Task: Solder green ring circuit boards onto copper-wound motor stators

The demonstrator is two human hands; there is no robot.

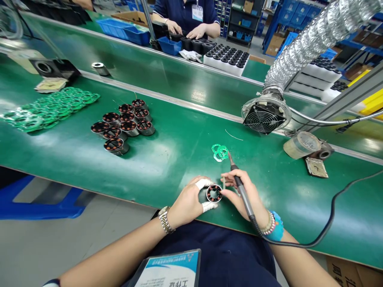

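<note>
Near the table's front edge, my left hand [191, 199] is closed round a motor stator [214, 193], a metal ring with copper windings inside. White covers wrap its thumb and a finger. My right hand [243, 191] grips a soldering iron [243, 191], its tip pointing away from me. The fingers of that hand also pinch a thin pale strip [224, 182] beside the stator's right rim; what it is I cannot make out. Just beyond the iron's tip lie a few green ring-shaped circuit boards [220, 152].
Several stators [128, 126] stand grouped at centre left, with rows of green boards [50, 107] farther left. A fan on a foil duct [265, 115] hangs at right, above a soldering stand [324, 151]. The iron's cable [332, 215] crosses the right side. Opposite, a co-worker [187, 16] handles black parts.
</note>
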